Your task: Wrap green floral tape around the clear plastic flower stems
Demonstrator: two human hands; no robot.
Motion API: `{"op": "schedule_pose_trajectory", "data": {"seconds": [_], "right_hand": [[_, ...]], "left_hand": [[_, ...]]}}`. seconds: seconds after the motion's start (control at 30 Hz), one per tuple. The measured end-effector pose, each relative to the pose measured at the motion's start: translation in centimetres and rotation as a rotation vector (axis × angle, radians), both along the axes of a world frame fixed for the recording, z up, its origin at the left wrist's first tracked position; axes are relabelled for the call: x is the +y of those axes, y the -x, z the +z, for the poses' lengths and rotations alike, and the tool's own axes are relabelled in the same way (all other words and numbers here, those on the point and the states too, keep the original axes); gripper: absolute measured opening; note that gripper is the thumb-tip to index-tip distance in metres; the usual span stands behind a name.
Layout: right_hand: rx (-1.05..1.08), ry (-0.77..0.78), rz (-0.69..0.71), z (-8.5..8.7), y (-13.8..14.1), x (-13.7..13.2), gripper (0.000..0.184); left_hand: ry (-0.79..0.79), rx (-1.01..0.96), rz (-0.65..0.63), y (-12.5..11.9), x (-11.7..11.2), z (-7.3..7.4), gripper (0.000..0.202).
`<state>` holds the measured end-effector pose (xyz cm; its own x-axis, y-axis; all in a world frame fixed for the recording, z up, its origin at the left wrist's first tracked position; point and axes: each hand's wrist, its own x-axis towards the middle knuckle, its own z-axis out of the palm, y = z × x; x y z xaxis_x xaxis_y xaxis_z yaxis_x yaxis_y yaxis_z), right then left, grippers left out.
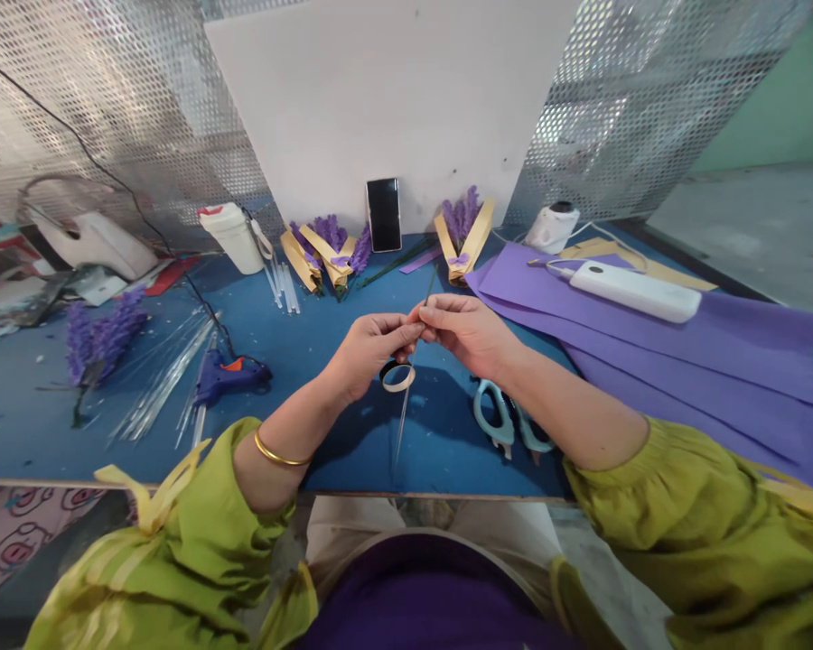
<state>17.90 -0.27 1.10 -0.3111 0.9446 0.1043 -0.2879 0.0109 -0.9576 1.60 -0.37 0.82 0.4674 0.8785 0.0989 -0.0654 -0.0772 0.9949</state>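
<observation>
Both hands meet over the middle of the blue table, fingertips pinched together. My left hand [374, 350] is closed around a thin wire stem [402, 422]; its clear-looking lower part slants down toward the table edge. A small roll of tape [398, 377] with a pale core hangs just below the left fingers. My right hand [470, 330] pinches the same stem from the other side, and a dark green end rises above the fingers. The exact pinch point is hidden by the fingers. Beneath the right forearm lie light-blue-handled scissors [493, 413].
At left are a blue glue gun [227, 377], loose clear wires [166, 379] and purple flowers [101, 334]. Wrapped bouquets [331, 253], a phone [384, 215] and another bouquet [462, 235] stand behind. Purple sheets [650, 361] and a white power strip [635, 291] lie right.
</observation>
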Motion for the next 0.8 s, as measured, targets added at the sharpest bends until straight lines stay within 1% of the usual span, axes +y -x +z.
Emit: {"op": "schedule_pose_trajectory", "data": {"seconds": [0.1, 0.17, 0.3, 0.5, 0.8], "right_hand": [[-0.05, -0.036, -0.071, -0.01, 0.14, -0.06, 0.029], [-0.077, -0.054, -0.109, -0.01, 0.22, -0.13, 0.031], [-0.093, -0.066, -0.133, -0.14, 0.25, -0.12, 0.034], [-0.13, -0.094, -0.171, -0.48, 0.25, 0.0, 0.036], [-0.208, -0.165, -0.265, -0.16, 0.44, -0.23, 0.043]], "left_hand": [[-0.023, 0.065, 0.024, -0.12, -0.16, 0.3, 0.029], [-0.049, 0.119, 0.052, -0.23, -0.3, 0.57, 0.029], [-0.094, 0.168, 0.091, -0.35, -0.42, 0.81, 0.031], [-0.089, 0.168, 0.082, -0.28, -0.35, 0.65, 0.031], [-0.078, 0.167, 0.053, -0.19, -0.49, 0.82, 0.026]]}}
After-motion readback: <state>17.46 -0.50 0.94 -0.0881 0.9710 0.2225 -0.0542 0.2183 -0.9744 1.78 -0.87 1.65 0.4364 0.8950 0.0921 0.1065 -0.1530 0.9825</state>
